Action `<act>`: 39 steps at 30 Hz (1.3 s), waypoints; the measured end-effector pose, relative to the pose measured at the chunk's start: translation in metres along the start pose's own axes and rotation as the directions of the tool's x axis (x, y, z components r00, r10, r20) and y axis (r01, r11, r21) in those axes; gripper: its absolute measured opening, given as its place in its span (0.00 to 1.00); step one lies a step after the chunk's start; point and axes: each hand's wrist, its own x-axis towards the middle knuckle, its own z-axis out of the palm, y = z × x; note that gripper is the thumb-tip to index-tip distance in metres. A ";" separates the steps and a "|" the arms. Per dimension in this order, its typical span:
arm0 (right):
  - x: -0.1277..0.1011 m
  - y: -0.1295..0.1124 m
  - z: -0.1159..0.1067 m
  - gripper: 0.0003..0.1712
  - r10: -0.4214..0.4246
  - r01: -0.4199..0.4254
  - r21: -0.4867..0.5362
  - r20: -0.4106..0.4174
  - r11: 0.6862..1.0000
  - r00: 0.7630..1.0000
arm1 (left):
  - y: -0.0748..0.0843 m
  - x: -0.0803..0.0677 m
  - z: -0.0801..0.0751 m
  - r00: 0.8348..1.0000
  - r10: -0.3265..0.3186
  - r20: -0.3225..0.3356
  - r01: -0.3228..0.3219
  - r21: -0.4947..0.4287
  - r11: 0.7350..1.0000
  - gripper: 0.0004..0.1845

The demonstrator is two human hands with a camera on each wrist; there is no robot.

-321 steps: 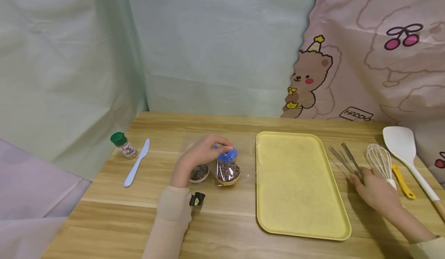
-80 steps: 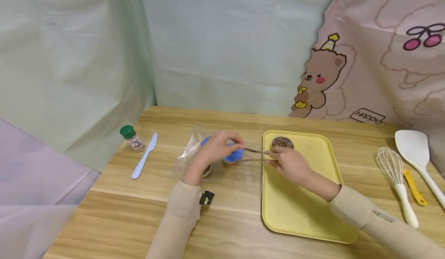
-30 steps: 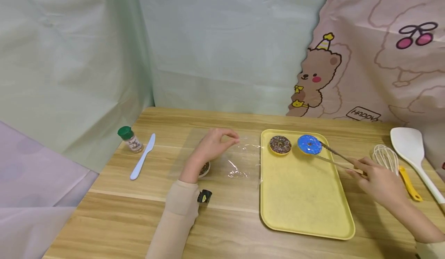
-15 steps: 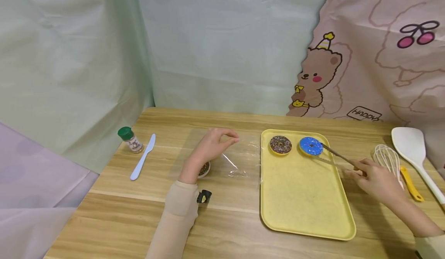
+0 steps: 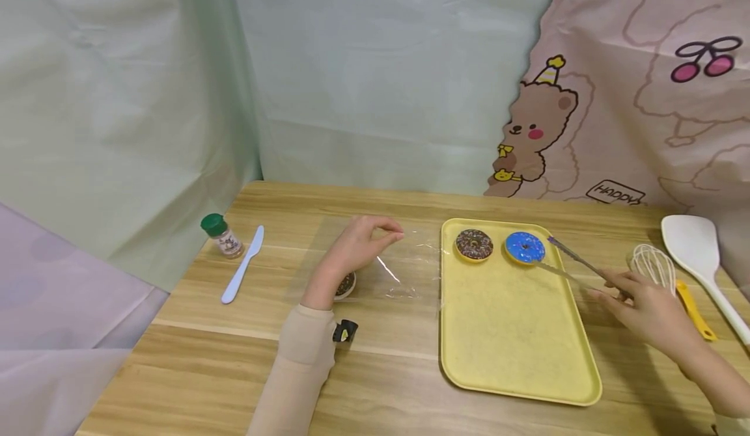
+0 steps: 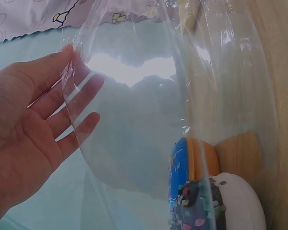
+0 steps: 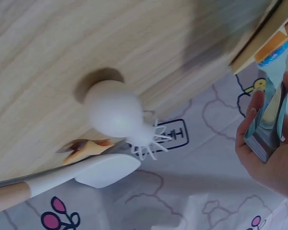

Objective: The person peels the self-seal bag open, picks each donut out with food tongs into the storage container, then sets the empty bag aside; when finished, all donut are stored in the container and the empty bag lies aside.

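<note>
My left hand (image 5: 359, 244) pinches the edge of a clear plastic bag (image 6: 129, 120) between thumb and index finger, holding it up over the table. Inside the bag, the left wrist view shows a blue-iced donut (image 6: 179, 167) and a chocolate donut (image 6: 197, 206) with a white base. On the yellow tray (image 5: 515, 338), a second chocolate donut (image 5: 474, 245) lies beside another blue donut (image 5: 525, 248). Metal tongs (image 5: 577, 258) are in my right hand (image 5: 653, 309); their arms are spread at the blue donut's right side, one tip close to its lower edge.
On the left are a green-capped shaker (image 5: 222, 235) and a light blue knife (image 5: 243, 265). Right of the tray lie a white whisk (image 5: 653, 267), a yellow-handled utensil (image 5: 695, 311) and a white spatula (image 5: 691, 241). Curtains (image 5: 375, 84) hang behind the table.
Both donuts on the tray came out of the bag, carried rightward with the tongs. In the last half second the tong arms have spread from the blue donut. The left hand stays put.
</note>
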 end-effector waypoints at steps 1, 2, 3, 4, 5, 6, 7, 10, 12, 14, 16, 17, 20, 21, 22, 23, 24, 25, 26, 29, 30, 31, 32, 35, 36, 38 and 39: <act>-0.001 -0.002 0.000 0.28 -0.014 0.014 -0.005 -0.012 1.000 1.000 | 0.000 0.000 0.000 1.000 0.000 0.002 0.000 -0.001 1.000 0.12; -0.001 -0.004 0.000 0.27 -0.036 0.036 -0.005 -0.028 0.999 0.999 | 0.000 0.000 0.001 1.000 0.000 0.005 0.000 0.000 1.000 0.12; -0.001 -0.007 0.000 0.26 -0.057 0.057 -0.004 -0.039 0.998 0.998 | 0.000 0.000 0.001 1.000 0.001 0.006 -0.001 0.000 1.000 0.12; -0.001 -0.011 0.001 0.25 -0.076 0.076 -0.001 -0.049 0.997 0.996 | 0.000 0.001 0.001 1.000 0.003 0.007 -0.003 0.000 1.000 0.12; 0.000 -0.014 0.002 0.25 -0.091 0.092 0.009 -0.053 0.996 0.994 | 0.000 0.001 0.001 1.000 0.003 0.008 -0.003 0.001 1.000 0.12; 0.002 -0.018 0.003 0.25 -0.109 0.110 0.014 -0.060 0.994 0.992 | 0.000 0.001 0.001 1.000 0.005 0.010 -0.005 0.001 1.000 0.12; 0.004 -0.021 0.004 0.24 -0.126 0.128 0.018 -0.064 0.992 0.990 | 0.000 0.001 0.002 1.000 0.007 0.010 -0.007 -0.002 1.000 0.12; 0.012 -0.032 0.009 0.23 -0.182 0.184 0.028 -0.071 0.983 0.981 | 0.000 0.001 0.001 1.000 0.014 0.012 -0.014 -0.001 1.000 0.12; 0.017 -0.040 0.012 0.22 -0.231 0.233 0.024 -0.064 0.972 0.971 | 0.000 0.000 0.000 1.000 0.015 0.015 -0.015 -0.003 1.000 0.12; 0.022 -0.047 0.016 0.22 -0.266 0.267 0.039 -0.032 0.963 0.963 | -0.001 0.000 0.000 1.000 0.013 0.016 -0.013 -0.004 1.000 0.13; 0.027 -0.055 0.019 0.21 -0.299 0.299 0.054 -0.003 0.953 0.954 | -0.001 0.000 0.000 1.000 0.008 0.015 -0.007 -0.009 1.000 0.13; 0.030 -0.058 0.021 0.21 -0.314 0.313 0.065 0.010 0.948 0.949 | -0.001 0.000 0.000 1.000 0.005 0.015 -0.005 -0.009 1.000 0.13; 0.038 -0.068 0.028 0.21 -0.376 0.374 0.076 0.024 0.924 0.926 | -0.001 -0.001 0.001 1.000 0.007 0.022 -0.007 -0.014 1.000 0.14; 0.041 -0.072 0.030 0.21 -0.404 0.401 0.077 0.021 0.913 0.915 | -0.001 -0.001 0.002 1.000 0.007 0.026 -0.007 -0.013 1.000 0.14; 0.043 -0.075 0.033 0.21 -0.430 0.428 0.072 0.017 0.901 0.903 | -0.001 -0.001 0.002 1.000 0.008 0.030 -0.008 -0.011 1.000 0.14; 0.046 -0.079 0.035 0.21 -0.456 0.455 0.066 0.014 0.888 0.890 | -0.002 -0.001 0.003 0.999 0.011 0.034 -0.011 -0.011 1.000 0.14; 0.049 -0.083 0.038 0.21 -0.483 0.481 0.062 0.010 0.875 0.876 | -0.002 -0.001 0.003 0.999 0.012 0.036 -0.011 -0.012 1.000 0.14; 0.053 -0.087 0.041 0.21 -0.505 0.504 0.054 0.006 0.862 0.863 | -0.002 -0.001 0.003 0.999 0.013 0.036 -0.012 -0.012 1.000 0.14; 0.056 -0.091 0.043 0.21 -0.524 0.523 0.047 0.005 0.851 0.852 | -0.002 -0.001 0.003 0.999 0.008 0.035 -0.008 -0.013 1.000 0.14; 0.066 -0.103 0.052 0.20 -0.585 0.585 0.036 -0.012 0.810 0.811 | -0.002 -0.001 0.003 1.000 0.005 0.029 -0.005 -0.012 1.000 0.14; 0.069 -0.108 0.055 0.20 -0.604 0.604 0.033 -0.015 0.796 0.797 | -0.002 -0.001 0.003 1.000 0.002 0.028 -0.002 -0.012 1.000 0.14; 0.072 -0.112 0.059 0.20 -0.619 0.619 0.028 -0.019 0.785 0.785 | -0.002 -0.001 0.002 1.000 0.000 0.027 0.000 -0.010 1.000 0.14; 0.075 -0.116 0.062 0.19 -0.631 0.632 0.027 -0.020 0.775 0.775 | -0.002 0.000 0.002 1.000 0.001 0.026 -0.001 -0.011 1.000 0.14; 0.082 -0.126 0.071 0.19 -0.654 0.654 0.017 -0.005 0.757 0.757 | -0.001 0.000 0.001 1.000 0.006 0.026 -0.005 -0.010 1.000 0.14; 0.084 -0.130 0.074 0.19 -0.657 0.657 0.014 0.007 0.754 0.754 | -0.001 0.001 0.001 1.000 0.008 0.026 -0.008 -0.010 1.000 0.14; 0.089 -0.136 0.079 0.20 -0.672 0.672 0.008 0.027 0.741 0.740 | -0.001 0.001 0.001 1.000 0.015 0.023 -0.014 -0.012 1.000 0.14; 0.092 -0.139 0.082 0.20 -0.680 0.680 0.007 0.034 0.733 0.732 | 0.000 0.001 0.001 1.000 0.015 0.022 -0.015 -0.012 1.000 0.14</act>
